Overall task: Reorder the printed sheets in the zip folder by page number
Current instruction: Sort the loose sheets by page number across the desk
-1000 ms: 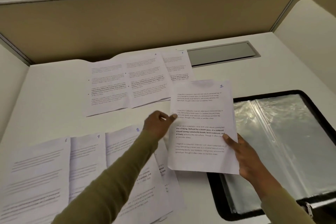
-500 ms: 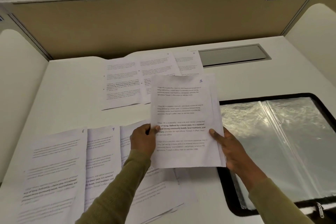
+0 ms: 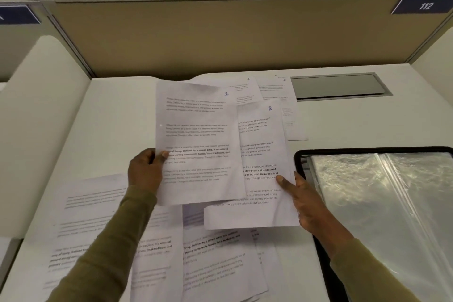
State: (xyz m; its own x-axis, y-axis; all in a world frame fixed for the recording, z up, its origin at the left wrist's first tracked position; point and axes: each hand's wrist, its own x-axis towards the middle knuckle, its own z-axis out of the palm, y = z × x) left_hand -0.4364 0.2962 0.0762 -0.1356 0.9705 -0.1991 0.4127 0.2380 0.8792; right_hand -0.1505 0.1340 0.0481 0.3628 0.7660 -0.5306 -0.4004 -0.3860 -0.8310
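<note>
Both hands are busy: the left hand (image 3: 144,169) pinches one printed sheet (image 3: 198,140) by its edge, while the right hand (image 3: 306,201) holds the sheet marked 2 (image 3: 264,159) partly under it. Other pages lie fanned on the desk (image 3: 117,115), a far row (image 3: 272,88) and a near row (image 3: 157,252). Sorting looks partway done (nothing is refiled yet): the zip folder (image 3: 382,203) lies open at right, its sleeves apparently empty.
</note>
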